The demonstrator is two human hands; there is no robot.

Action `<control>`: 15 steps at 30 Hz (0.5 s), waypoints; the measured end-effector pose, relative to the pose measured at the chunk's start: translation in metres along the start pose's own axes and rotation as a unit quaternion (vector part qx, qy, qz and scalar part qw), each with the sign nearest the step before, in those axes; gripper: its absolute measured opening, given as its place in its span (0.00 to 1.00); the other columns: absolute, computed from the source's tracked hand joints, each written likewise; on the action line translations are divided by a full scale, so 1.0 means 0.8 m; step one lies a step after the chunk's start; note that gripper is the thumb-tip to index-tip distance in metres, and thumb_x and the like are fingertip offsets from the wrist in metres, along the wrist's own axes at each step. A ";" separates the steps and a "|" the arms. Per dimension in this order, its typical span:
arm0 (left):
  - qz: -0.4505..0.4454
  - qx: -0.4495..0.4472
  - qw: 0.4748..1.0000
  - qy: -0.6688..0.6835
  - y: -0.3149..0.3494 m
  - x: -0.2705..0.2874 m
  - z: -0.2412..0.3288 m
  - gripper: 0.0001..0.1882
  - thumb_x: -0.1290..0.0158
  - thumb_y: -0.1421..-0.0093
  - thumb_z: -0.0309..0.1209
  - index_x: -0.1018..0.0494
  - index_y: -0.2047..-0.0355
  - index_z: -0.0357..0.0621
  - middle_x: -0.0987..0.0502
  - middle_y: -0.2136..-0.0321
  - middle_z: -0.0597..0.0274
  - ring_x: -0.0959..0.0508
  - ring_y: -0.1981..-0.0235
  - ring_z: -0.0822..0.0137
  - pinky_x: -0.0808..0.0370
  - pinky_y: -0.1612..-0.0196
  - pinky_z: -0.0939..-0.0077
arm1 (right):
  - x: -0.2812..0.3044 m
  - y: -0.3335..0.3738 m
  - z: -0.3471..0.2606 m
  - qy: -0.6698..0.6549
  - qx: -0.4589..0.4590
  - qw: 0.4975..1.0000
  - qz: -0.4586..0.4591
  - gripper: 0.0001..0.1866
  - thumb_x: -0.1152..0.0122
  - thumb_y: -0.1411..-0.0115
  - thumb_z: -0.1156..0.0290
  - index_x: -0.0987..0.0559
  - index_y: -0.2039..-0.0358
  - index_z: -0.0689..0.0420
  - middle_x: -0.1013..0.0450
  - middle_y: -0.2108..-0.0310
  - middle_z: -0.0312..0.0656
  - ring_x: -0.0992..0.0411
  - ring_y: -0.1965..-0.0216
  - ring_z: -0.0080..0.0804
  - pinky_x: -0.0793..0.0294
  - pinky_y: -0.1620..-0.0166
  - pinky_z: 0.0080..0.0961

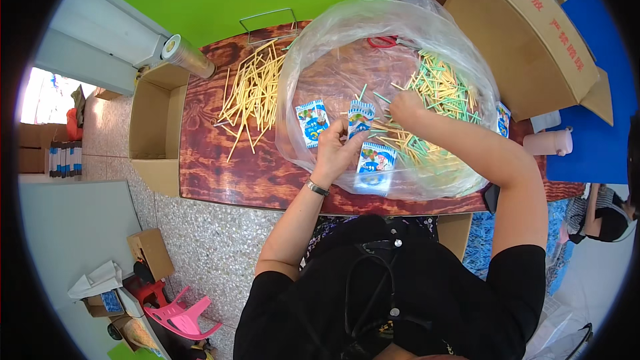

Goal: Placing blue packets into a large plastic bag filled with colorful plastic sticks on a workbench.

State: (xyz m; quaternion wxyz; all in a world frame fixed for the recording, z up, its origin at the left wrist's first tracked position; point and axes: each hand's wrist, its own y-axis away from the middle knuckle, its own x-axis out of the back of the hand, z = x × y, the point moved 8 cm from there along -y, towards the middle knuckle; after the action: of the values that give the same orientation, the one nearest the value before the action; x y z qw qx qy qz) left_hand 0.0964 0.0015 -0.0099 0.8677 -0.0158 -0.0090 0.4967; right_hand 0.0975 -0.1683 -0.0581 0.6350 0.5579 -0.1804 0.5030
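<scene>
My left hand [340, 148] pinches a small blue-and-white packet [361, 120] held upright over the table. Just to the right, my right hand [407, 109] is closed at the edge of a pile of short yellow and green sticks [441, 87]. A green stick [381, 97] pokes out at its fingertips. Two similar packets lie near my left hand: one packet [311, 124] to its left, another packet [377, 162] closer to me. All this sits inside a large clear plastic bag [393, 10] with its rim spread wide.
Longer yellow sticks [252, 90] lie left of the bag on the reddish wooden table [213, 177]. A clear jar [189, 55], a wire stand [268, 21] and a cardboard box [523, 40] border it. A pink cup [548, 142] stands right. Another person [603, 217] is at far right.
</scene>
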 end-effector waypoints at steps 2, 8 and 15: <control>-0.001 0.001 1.000 0.008 -0.002 -0.002 0.005 0.08 0.38 0.44 0.27 0.27 0.68 0.39 0.26 0.74 0.71 0.30 0.73 0.82 0.31 0.71 0.85 | -0.002 0.001 -0.014 0.015 0.011 0.999 0.028 0.09 0.44 0.44 0.67 0.15 0.71 0.51 0.20 0.69 0.39 0.21 0.64 0.34 0.23 0.66 0.32; -0.015 -0.003 1.000 -0.006 -0.006 -0.005 0.004 0.09 0.38 0.44 0.27 0.29 0.71 0.40 0.29 0.77 0.73 0.34 0.76 0.84 0.35 0.74 0.85 | -0.010 0.021 0.029 -0.052 0.048 0.997 0.043 0.11 0.47 0.43 0.71 0.16 0.73 0.55 0.20 0.68 0.44 0.21 0.65 0.43 0.22 0.67 0.39; 0.005 -0.002 0.999 -0.045 -0.002 0.003 -0.009 0.11 0.37 0.45 0.28 0.30 0.75 0.41 0.32 0.80 0.75 0.38 0.79 0.83 0.39 0.77 0.85 | -0.043 0.097 0.194 -0.224 -0.122 0.967 0.014 0.11 0.51 0.37 0.67 0.25 0.58 0.55 0.25 0.58 0.49 0.26 0.56 0.51 0.26 0.54 0.44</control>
State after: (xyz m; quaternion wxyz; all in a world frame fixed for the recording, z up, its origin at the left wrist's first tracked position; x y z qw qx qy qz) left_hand 0.0991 0.0029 -0.0168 0.8638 0.0046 -0.0493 0.5014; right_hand 0.0694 -0.3317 0.0038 0.6342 0.5724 -0.3858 0.3483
